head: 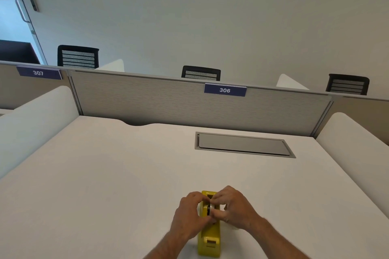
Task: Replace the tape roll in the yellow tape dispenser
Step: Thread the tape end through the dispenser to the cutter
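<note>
Both hands meet over the middle of the yellow tape dispenser (208, 237), which stands on the white desk (105, 174) lengthwise, running from below the wrists out past the fingertips. The left hand (190, 214) curls against the dispenser's left side, fingers bent in toward the roll well. The right hand (233, 208) comes in from the other side, its thumb and forefinger pinched on the tape roll (210, 209) — a pale ring with a dark hub, seated in the well between the two hands. Whether the left fingers also grip the roll or only brace the yellow body cannot be told (the knuckles hide the contact).

Well beyond the fingertips, to the right, a grey cable hatch (242, 144) is set flush in the desk. Farther out rises a grey partition (168, 99) bearing a blue label "306" (225, 90) — and behind it the backs of black office chairs (201, 73).
</note>
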`<act>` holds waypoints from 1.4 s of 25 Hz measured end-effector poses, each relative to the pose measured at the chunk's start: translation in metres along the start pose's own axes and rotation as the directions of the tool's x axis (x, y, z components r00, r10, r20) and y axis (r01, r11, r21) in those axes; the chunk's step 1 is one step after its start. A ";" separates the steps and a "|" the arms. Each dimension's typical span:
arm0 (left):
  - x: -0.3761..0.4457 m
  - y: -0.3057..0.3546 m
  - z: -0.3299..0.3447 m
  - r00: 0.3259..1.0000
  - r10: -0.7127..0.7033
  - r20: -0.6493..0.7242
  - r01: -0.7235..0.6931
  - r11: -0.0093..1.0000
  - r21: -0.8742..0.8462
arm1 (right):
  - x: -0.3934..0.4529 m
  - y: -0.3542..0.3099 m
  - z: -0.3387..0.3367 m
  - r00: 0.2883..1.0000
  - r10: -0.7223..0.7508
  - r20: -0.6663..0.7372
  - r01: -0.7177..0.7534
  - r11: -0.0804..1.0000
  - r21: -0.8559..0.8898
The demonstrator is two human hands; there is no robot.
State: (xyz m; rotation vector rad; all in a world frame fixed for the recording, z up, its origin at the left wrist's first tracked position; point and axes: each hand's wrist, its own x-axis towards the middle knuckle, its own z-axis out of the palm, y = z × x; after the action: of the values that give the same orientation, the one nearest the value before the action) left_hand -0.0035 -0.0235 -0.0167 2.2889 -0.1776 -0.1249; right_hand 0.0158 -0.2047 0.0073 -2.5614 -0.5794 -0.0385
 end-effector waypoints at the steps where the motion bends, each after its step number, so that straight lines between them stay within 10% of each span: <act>1: 0.000 0.000 0.000 1.000 -0.002 0.003 0.002 1.000 0.001 | 0.000 0.000 -0.001 1.000 0.004 -0.008 -0.004 1.000 0.012; 35: -0.001 0.003 -0.001 0.996 -0.081 0.029 0.081 0.996 -0.020 | 0.003 -0.007 -0.001 0.980 0.187 -0.071 -0.165 0.957 0.240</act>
State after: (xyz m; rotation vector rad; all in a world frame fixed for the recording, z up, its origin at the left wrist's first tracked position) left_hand -0.0042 -0.0251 -0.0140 2.2749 -0.0977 -0.2002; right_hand 0.0153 -0.1986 0.0120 -2.3573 -0.2987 -0.0265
